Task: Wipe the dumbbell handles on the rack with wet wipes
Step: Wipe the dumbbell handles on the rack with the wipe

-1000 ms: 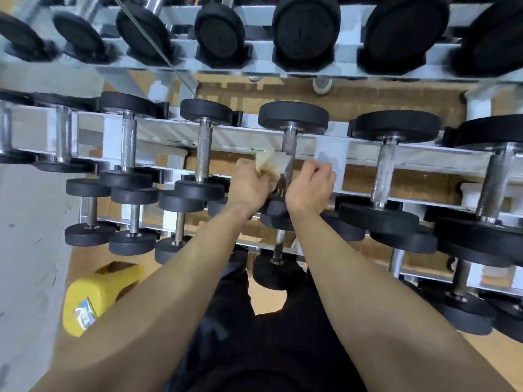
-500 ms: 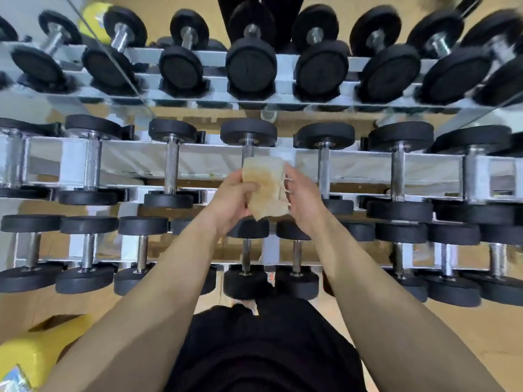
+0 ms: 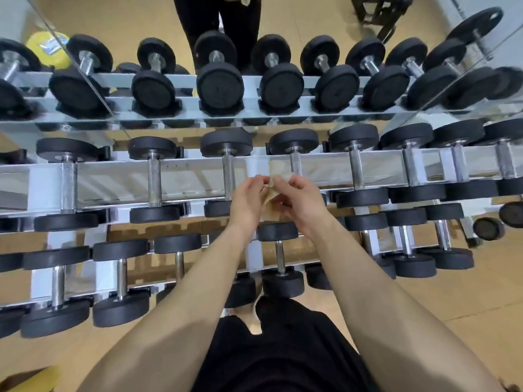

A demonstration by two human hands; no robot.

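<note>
Off the rack (image 3: 192, 176) now, my left hand (image 3: 249, 199) and right hand (image 3: 300, 199) both pinch the stained wipe (image 3: 278, 172), probably refolding it clean-side out

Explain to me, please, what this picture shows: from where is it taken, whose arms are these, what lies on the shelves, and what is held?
There is no machine here. A person wears a camera on the head, so it looks forward and down along that person's own bare arms. The left hand and the right hand together pinch a yellowish, crumpled wipe in front of the rack. The rack is a metal frame with several levels. On each level lie black dumbbells with shiny metal handles. Whether the wipe touches a handle, I cannot tell. At the top a mirror repeats the rack and the person's legs.
</note>
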